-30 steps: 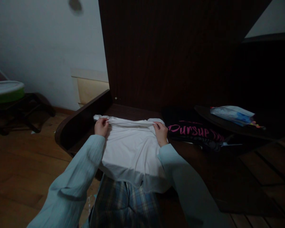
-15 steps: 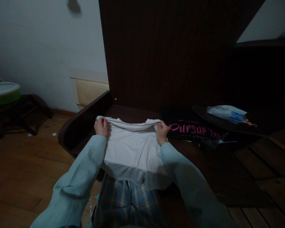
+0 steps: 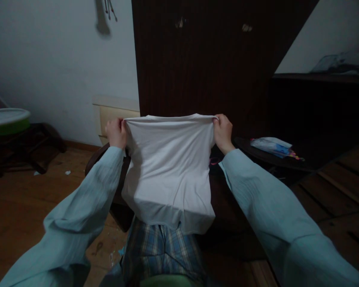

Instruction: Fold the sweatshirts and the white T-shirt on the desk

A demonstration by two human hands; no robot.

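A white T-shirt (image 3: 170, 167) is stretched between my two hands, its upper edge pulled taut and its lower part hanging down to my lap. My left hand (image 3: 117, 132) is closed on the upper left corner. On the upper right corner, my right hand (image 3: 223, 131) pinches the cloth between thumb and fingers. Soft creases run across the shirt, and its bottom hem rests against blue plaid cloth (image 3: 164, 247) on my legs. Behind the shirt, most of a dark wooden bench is hidden.
The bench's rounded arm (image 3: 97, 159) is at left. A plastic packet (image 3: 272, 146) lies on a dark round surface at right. Farther left, a green tub with a pale lid (image 3: 8, 121) rests on a low stand. A tall dark panel (image 3: 197, 71) rises behind.
Both hands have risen and spread apart, lifting the shirt's top edge and pulling it straight. The shirt now covers most of the black cloth with pink lettering. The view has tilted up slightly.
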